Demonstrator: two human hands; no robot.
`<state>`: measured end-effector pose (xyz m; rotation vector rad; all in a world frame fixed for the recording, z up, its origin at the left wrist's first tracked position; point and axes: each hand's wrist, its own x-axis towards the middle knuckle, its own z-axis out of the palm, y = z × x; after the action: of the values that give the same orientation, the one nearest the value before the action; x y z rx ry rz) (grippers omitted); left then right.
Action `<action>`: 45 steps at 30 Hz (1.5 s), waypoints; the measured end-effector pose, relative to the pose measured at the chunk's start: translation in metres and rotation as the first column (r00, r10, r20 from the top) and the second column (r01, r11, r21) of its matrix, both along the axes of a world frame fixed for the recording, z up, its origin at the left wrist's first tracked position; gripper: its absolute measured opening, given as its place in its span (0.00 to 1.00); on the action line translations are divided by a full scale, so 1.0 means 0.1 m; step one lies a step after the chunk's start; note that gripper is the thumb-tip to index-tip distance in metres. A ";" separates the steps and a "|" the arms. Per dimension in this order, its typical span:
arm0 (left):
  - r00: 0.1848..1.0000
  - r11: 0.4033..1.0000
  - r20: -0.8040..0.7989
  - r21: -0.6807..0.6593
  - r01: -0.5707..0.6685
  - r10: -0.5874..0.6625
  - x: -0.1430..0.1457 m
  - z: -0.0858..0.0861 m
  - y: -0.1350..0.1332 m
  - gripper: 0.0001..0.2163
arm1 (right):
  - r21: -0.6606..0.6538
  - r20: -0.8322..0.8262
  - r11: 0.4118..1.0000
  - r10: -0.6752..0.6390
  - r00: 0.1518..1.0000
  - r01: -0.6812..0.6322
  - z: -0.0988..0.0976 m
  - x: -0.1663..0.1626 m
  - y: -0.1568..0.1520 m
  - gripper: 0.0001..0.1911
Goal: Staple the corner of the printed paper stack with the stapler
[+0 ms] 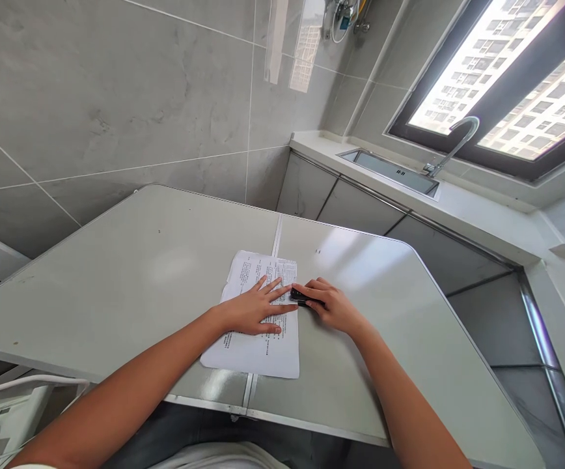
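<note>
Printed paper sheets (282, 355) lie on the folding table, across its centre seam. My left hand (250, 309) rests flat on the paper with its fingers spread. A small black stapler (301, 297) sits at the paper's right edge, and my right hand (331, 304) is wrapped round it. The stapler's front end meets the edge of the paper, close to my left fingertips. Whether the paper is between its jaws I cannot tell.
The pale folding table (116, 280) has a metal seam and a raised rim. Behind it stands a counter (478, 218) with a sink (390, 172) and a curved faucet (458, 140) below a window. A white rack (13, 410) is at the lower left.
</note>
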<state>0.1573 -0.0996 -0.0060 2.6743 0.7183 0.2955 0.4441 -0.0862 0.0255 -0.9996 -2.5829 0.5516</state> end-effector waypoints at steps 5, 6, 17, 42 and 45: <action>1.000 1.000 -0.012 -0.016 0.001 -0.002 0.01 0.01 0.00 0.31 | 0.009 0.060 0.999 -0.046 0.997 0.045 0.01 -0.05 -0.03 0.30; 1.000 1.000 -0.012 -0.022 0.001 -0.001 0.01 0.01 0.00 0.31 | 0.019 0.075 0.998 -0.060 0.995 0.059 0.01 -0.07 -0.04 0.31; 1.000 1.000 0.005 0.007 -0.001 0.001 -0.02 0.01 0.00 0.32 | 0.157 0.231 0.982 -0.139 0.963 0.104 0.09 -0.25 -0.16 0.38; 0.146 0.689 0.676 -0.685 -0.236 0.722 -0.46 0.15 0.42 0.16 | -0.130 -0.239 0.947 -0.318 0.917 0.294 -0.08 -0.93 -0.28 0.19; -0.137 0.594 0.578 -0.794 0.134 0.804 -0.64 0.08 0.57 0.20 | -0.148 -0.179 0.962 -0.255 0.950 0.230 -0.09 -1.12 -0.41 0.19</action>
<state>0.0934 -0.0429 0.0025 0.7622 0.7918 1.6005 0.3325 -0.1271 0.0164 -1.2175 -2.2349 0.7135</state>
